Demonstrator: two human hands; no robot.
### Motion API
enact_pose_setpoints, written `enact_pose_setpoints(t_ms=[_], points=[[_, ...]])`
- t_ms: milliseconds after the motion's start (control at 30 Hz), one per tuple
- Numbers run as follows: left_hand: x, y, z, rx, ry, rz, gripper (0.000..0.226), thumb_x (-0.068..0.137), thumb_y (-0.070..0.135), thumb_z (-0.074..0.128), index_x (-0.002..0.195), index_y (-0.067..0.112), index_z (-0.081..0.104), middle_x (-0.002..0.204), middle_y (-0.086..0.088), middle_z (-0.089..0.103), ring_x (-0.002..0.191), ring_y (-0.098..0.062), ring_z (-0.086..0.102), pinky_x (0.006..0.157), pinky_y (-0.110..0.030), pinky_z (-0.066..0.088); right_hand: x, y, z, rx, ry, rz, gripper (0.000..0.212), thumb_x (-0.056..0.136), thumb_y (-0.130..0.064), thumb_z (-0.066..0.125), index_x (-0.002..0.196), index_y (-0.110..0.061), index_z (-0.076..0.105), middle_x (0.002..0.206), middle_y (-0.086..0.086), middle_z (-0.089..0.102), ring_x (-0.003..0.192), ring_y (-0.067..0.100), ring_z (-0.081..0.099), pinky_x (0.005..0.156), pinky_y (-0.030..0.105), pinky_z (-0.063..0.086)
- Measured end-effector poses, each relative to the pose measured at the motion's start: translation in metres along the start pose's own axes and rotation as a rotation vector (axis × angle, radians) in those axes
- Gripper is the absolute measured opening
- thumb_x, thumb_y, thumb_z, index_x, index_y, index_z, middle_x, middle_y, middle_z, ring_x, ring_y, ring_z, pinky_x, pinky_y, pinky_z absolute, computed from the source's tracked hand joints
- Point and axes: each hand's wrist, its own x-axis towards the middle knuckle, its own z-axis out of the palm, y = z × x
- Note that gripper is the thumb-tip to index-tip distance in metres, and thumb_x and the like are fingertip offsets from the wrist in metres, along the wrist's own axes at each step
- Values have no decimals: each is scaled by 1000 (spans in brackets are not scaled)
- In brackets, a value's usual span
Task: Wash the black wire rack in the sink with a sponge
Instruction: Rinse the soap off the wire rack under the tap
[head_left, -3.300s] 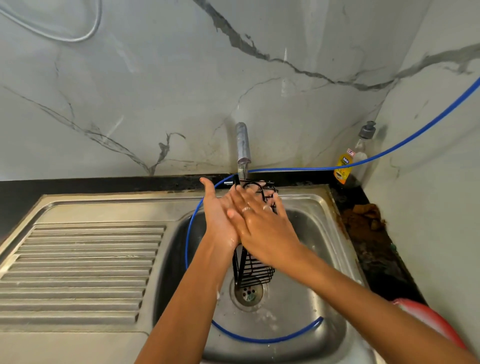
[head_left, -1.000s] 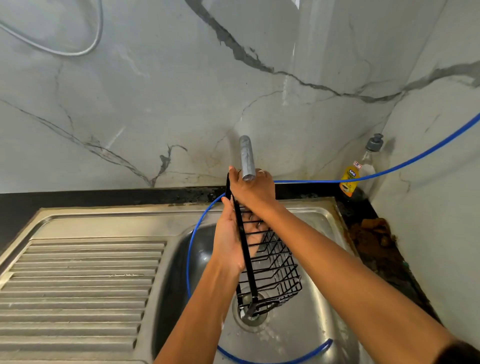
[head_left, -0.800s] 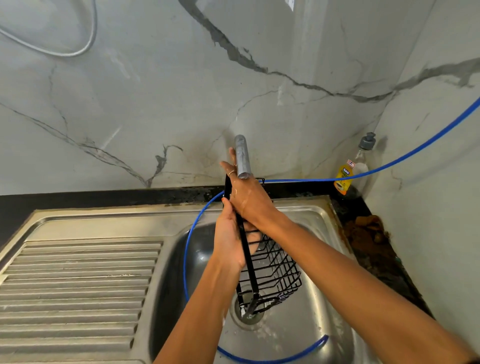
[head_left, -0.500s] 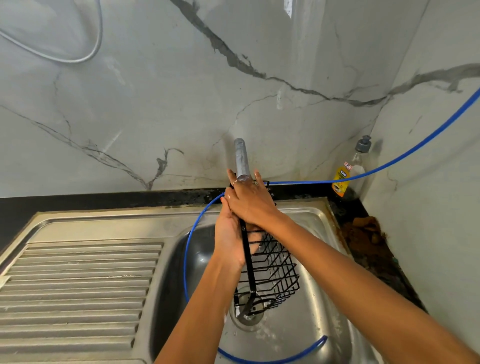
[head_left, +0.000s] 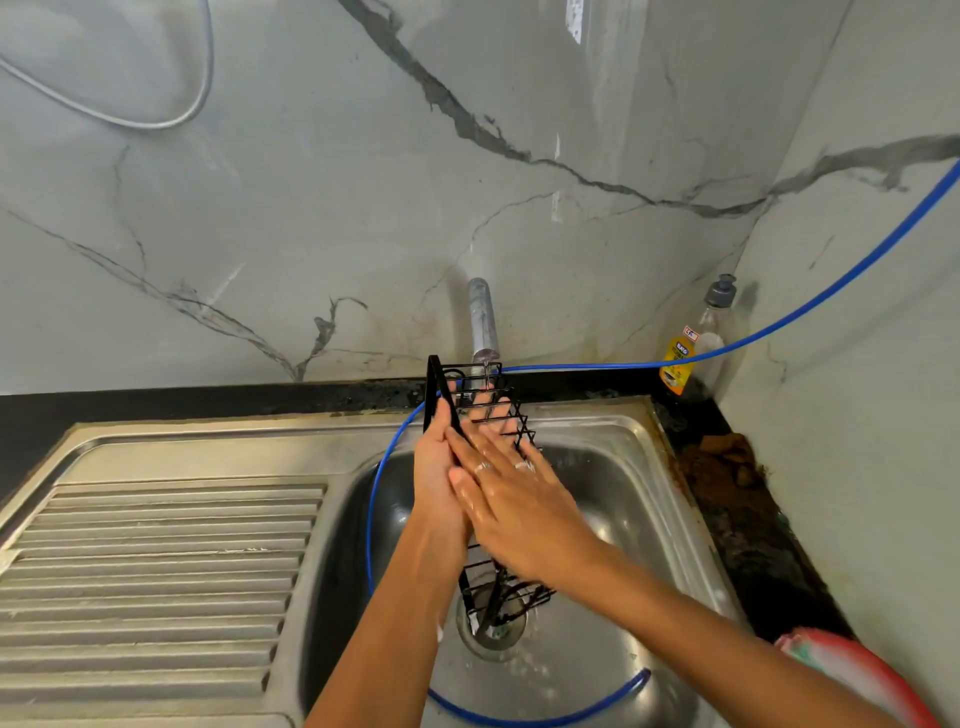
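Observation:
The black wire rack (head_left: 511, 423) stands on end in the steel sink (head_left: 639, 499), its top under the tap (head_left: 483, 325) and its foot over the drain (head_left: 493, 626). A thin stream of water runs onto it. My left hand (head_left: 436, 478) lies flat against the rack's left side, fingers straight. My right hand (head_left: 511, 501) lies flat across the rack's front, fingers spread and straight, wet. No sponge shows in either hand.
A blue hose (head_left: 779, 322) runs from the right wall into the sink bowl and loops along its floor. A soap bottle (head_left: 693, 345) stands in the back right corner. The ribbed drainboard (head_left: 156, 566) is on the left. A red object (head_left: 857, 670) sits at the lower right counter.
My right hand has slid down from the rack's top edge to its middle and now lies flat. The rack stands more upright under the tap.

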Motion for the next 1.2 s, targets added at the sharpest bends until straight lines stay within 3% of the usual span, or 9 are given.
enact_pose_setpoints(t_ms=[133,267,467,567,633,700,833,967,1200], points=[[1,4,-1,-94,12,62,53,100,50,28,131,15,54,128,-13,61,119,-27,57,88,-41,49,64,16,-5,-44,66,89,48,102,-41,14,150,-40,9,159,-12,2,146,10,-5,117,49,-6],[0,11,-1,32,58,31,41,97,44,43,106,8,61,84,-15,67,61,-20,67,48,-26,54,114,30,-12,141,43,34,49,101,-41,27,149,-33,25,159,0,17,146,24,14,116,44,17],[3,22,-15,-18,34,162,40,99,35,39,118,5,58,88,-16,73,80,-23,71,83,-34,55,116,23,-21,815,-9,266,55,97,-52,39,141,-20,40,135,3,53,119,17,53,97,24,39],[-3,30,-15,-41,-10,180,51,100,37,32,125,-1,54,92,-19,73,81,-24,73,76,-38,58,95,24,-22,1064,-84,256,52,96,-55,34,131,-20,50,111,-4,62,97,5,57,78,16,47],[-6,32,-13,-95,-24,195,51,103,36,28,123,-2,55,93,-17,73,81,-24,73,68,-36,61,81,28,-14,1131,-78,214,63,94,-62,32,139,-21,44,133,1,55,120,12,52,102,24,42],[-8,35,-10,-149,-17,230,50,105,34,26,124,-3,54,94,-16,73,81,-23,73,63,-32,60,63,31,-10,1109,-73,193,65,94,-62,29,148,-25,31,152,0,34,139,18,32,117,39,22],[-9,37,-9,-204,-29,281,51,105,32,25,138,-2,44,122,-22,63,89,-23,73,66,-30,59,17,38,-2,1063,-52,93,53,96,-56,19,148,-46,15,156,-21,9,141,-1,9,113,29,9],[-6,32,-10,-233,-84,300,53,104,31,26,150,5,28,143,-23,46,113,-26,63,87,-37,57,7,52,4,1039,-27,103,43,99,-51,17,142,-54,18,151,-30,11,136,-8,8,112,27,8],[-9,31,-16,-239,-95,292,47,105,25,23,135,0,50,127,-20,60,98,-24,71,81,-32,59,52,65,-11,1022,-82,309,61,93,-61,35,148,-37,23,155,-3,26,141,20,27,113,41,21]])
